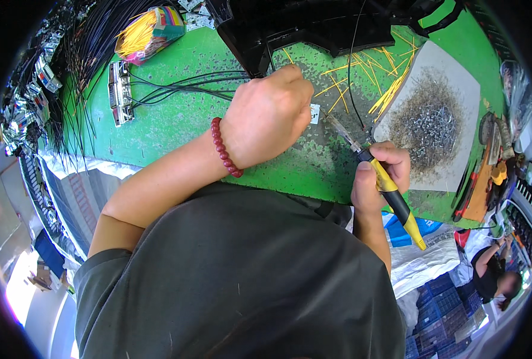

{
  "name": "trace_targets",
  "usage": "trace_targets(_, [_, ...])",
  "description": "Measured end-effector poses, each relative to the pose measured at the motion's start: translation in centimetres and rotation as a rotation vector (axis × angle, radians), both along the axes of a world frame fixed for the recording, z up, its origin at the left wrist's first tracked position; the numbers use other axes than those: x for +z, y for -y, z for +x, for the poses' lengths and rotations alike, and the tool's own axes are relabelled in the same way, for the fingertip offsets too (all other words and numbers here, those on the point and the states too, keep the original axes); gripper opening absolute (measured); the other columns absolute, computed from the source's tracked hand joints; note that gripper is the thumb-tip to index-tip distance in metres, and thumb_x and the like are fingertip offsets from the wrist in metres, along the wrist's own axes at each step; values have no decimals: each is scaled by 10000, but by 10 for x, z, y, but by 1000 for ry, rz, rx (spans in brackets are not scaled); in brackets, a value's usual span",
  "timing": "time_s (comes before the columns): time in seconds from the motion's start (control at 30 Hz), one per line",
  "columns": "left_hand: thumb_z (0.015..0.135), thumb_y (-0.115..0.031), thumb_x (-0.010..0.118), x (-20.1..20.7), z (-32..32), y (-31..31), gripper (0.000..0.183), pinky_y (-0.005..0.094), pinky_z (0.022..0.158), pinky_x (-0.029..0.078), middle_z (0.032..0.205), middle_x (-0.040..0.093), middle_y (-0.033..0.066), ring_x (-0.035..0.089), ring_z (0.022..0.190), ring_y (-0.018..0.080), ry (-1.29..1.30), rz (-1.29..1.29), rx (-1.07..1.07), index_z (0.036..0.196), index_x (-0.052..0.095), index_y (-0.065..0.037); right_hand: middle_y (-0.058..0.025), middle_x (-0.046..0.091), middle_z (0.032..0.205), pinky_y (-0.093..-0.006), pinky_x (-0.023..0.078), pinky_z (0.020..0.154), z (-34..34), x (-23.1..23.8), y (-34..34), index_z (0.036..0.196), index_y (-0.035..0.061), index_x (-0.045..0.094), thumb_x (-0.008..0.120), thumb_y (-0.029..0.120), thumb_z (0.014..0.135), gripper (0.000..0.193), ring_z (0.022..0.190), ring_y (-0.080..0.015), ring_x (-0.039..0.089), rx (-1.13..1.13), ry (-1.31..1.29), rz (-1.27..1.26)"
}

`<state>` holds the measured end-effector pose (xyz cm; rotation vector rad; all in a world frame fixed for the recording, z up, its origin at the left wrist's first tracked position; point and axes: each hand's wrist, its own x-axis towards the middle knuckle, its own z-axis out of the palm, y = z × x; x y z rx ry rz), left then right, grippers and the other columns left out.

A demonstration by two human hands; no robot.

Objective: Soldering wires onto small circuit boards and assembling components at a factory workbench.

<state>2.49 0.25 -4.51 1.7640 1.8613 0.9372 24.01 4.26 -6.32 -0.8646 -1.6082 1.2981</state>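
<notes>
My left hand [272,110], a red bead bracelet at its wrist, is closed over the middle of the worn green bench. A small pale piece [315,113] with dark marks sticks out beside its curled fingers. Several black cables [188,85] run under this hand from a row of shiny metal parts [121,94] on the left; the fingers hide their ends. My right hand [377,176] grips a yellow-and-black-handled tool [402,209]. Its slim metal tip [342,128] slants toward the left fingers, apart from the pale piece. The tip is too blurred to tell the tool's kind.
A grey board [466,113] carries a heap of metal clippings [430,122]. Loose yellow strips [391,90] lie beside it, below a black fixture [314,27]. Bundled black cables [89,54] and a yellow-filled container [152,33] stand far left. Another person [493,272] is at right.
</notes>
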Motion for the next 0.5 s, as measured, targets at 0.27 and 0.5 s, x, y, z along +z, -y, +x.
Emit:
trace_targets(0.27, [717, -4, 617, 5, -1, -4, 88, 393, 551, 448, 728, 523, 116, 549, 641, 318, -23, -50, -32, 693, 533, -17, -62, 536, 807, -230, 350, 583, -2, 2, -3, 914, 23, 520, 702, 94, 747, 257, 656, -91, 434, 26, -24, -11])
trace_targets(0.5, [722, -15, 607, 10, -1, -9, 79, 419, 573, 451, 740, 530, 128, 552, 663, 342, -112, -115, -75, 694, 532, -13, -51, 527, 783, -223, 343, 572, -4, 2, -3, 907, 22, 519, 696, 72, 745, 245, 642, -81, 427, 37, -27, -18])
